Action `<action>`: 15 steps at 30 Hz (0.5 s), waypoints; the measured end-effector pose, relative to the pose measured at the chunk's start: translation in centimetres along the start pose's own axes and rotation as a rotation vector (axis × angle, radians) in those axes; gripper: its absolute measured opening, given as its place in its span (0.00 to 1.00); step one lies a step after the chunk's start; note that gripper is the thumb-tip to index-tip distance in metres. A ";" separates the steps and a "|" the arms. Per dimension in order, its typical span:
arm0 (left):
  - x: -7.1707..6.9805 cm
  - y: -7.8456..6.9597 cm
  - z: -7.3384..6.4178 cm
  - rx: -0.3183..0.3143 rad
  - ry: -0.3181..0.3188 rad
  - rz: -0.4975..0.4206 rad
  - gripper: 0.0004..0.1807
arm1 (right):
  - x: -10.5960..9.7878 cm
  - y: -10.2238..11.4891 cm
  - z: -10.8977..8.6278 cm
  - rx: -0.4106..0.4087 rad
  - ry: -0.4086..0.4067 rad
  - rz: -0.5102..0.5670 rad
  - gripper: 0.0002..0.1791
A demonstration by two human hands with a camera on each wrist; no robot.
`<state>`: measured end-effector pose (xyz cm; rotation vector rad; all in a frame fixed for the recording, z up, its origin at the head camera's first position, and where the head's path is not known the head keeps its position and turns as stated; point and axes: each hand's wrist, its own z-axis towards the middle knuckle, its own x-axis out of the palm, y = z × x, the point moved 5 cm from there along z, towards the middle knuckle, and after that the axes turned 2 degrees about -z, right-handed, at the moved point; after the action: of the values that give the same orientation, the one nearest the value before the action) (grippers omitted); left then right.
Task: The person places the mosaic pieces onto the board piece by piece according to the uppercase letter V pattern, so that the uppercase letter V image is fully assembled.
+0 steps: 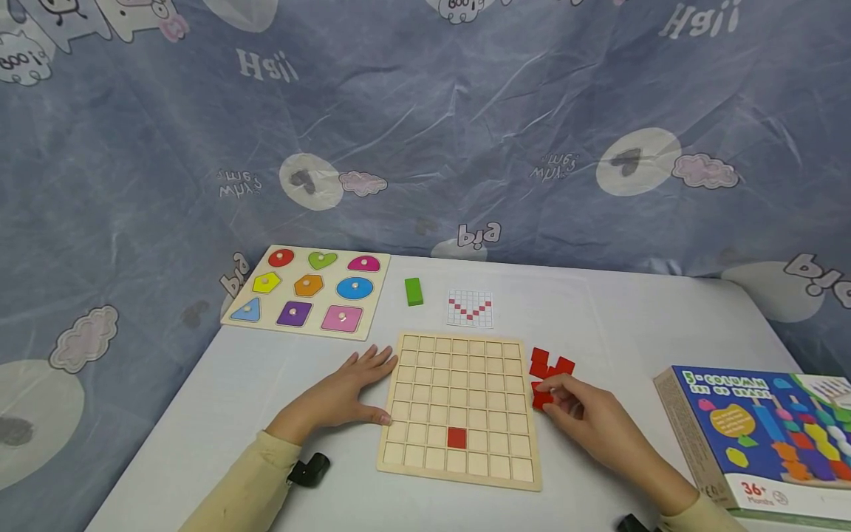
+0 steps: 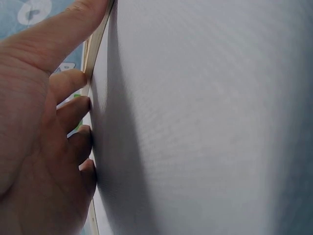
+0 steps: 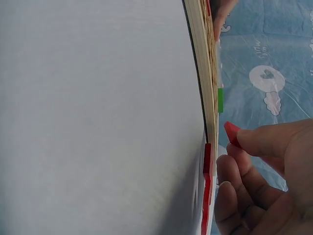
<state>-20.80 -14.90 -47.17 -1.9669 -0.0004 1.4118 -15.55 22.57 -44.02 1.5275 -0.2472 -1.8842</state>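
Note:
A wooden grid board point(image 1: 460, 484) lies on the white table, with one red square tile point(image 1: 456, 438) in a cell of its lower part. My left hand point(image 1: 346, 391) rests beside the board, its spread fingers and thumb touching the left edge. In the right wrist view, my right hand point(image 3: 274, 166) pinches a red tile point(image 3: 232, 133) between thumb and index finger, raised off the table. Several loose red tiles point(image 1: 540, 356) lie right of the board, beside and partly under my right hand's fingertips in the head view.
Behind the board lie a small pattern card point(image 1: 470, 308) with red squares in a V and a green block point(image 1: 414, 291). A knobbed shape puzzle point(image 1: 309, 284) sits at back left. On the right stands a bead-set box point(image 1: 764, 436). A patterned blue cloth point(image 1: 425, 133) hangs behind.

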 end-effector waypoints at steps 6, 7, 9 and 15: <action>-0.1 -0.1 0.0 0.000 -0.001 -0.003 0.58 | 0.0 0.1 0.2 0.029 -0.003 0.032 0.17; -0.1 -0.1 0.0 0.000 -0.001 -0.002 0.58 | 0.1 0.1 0.3 0.034 0.004 0.041 0.16; -0.1 -0.1 0.0 -0.002 0.000 -0.002 0.58 | 0.1 0.3 0.4 0.038 0.015 0.051 0.17; 0.0 -0.1 0.0 0.001 0.001 -0.006 0.57 | 0.5 0.9 0.8 0.023 0.024 0.069 0.16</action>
<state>-20.76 -14.88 -47.10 -1.9652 -0.0053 1.4067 -15.93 21.36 -43.68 1.5365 -0.3078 -1.8141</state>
